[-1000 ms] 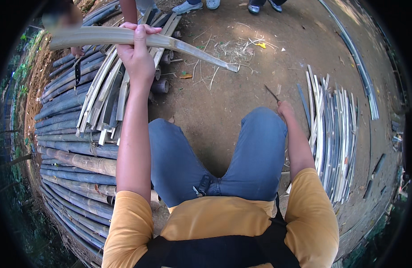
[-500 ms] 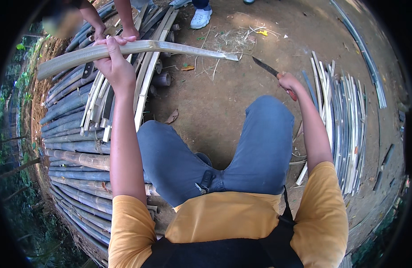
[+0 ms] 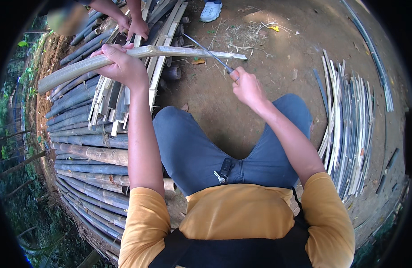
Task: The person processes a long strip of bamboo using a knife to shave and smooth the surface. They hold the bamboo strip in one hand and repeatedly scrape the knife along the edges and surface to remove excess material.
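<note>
Gripped in my left hand (image 3: 121, 65), a long pale split-bamboo strip (image 3: 170, 51) extends from the far left to past the middle, roughly level. My right hand (image 3: 249, 86) is closed round the handle of a long-bladed knife (image 3: 208, 51). The blade slants up and to the left, crossing the strip in this view; whether it touches the bamboo I cannot tell. Below my left hand lie several cut bamboo strips (image 3: 108, 100) on a stack of dark bamboo poles (image 3: 87, 105).
Another person's hands (image 3: 136, 27) rest on the strips at the upper left. A bundle of split strips (image 3: 349, 129) lies on the dirt at right, with long poles (image 3: 371, 49) beyond. Shavings (image 3: 248, 35) and a white shoe (image 3: 211, 11) are at the far side.
My right hand has swung the knife left from beside the right bundle to the strip. My left hand still holds the strip. The co-worker's hands have shifted right in the view.
</note>
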`<state>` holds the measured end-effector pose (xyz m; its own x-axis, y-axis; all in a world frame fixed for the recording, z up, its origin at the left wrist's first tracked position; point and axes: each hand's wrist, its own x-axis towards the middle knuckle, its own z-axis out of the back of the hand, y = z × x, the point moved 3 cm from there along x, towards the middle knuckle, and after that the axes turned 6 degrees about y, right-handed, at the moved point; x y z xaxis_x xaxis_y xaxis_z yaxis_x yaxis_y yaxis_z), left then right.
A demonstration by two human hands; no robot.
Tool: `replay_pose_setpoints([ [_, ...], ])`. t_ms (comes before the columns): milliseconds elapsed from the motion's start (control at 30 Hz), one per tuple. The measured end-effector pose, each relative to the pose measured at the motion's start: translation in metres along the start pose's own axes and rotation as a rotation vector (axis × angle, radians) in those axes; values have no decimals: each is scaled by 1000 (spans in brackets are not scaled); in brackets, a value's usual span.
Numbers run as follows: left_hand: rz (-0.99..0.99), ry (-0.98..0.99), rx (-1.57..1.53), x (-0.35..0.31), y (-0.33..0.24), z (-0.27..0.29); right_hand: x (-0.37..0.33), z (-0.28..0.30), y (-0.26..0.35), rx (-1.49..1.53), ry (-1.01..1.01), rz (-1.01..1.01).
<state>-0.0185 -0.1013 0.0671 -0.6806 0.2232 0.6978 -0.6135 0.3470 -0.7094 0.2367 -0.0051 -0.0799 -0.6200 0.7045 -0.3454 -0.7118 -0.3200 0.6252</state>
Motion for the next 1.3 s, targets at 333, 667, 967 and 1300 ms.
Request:
replay_pose_setpoints([
  [333, -2, -45, 89, 7, 7, 17, 42, -62, -54, -92, -105, -207],
  [667, 22, -43, 110, -7, -14, 7, 49, -78, -65, -133, -125, -155],
  [967, 56, -112, 124, -16, -9, 30, 56, -90, -74, -161, -99, -160],
  [1300, 101, -94, 132, -22, -1, 37, 47, -94, -99, -196, -123, -169],
])
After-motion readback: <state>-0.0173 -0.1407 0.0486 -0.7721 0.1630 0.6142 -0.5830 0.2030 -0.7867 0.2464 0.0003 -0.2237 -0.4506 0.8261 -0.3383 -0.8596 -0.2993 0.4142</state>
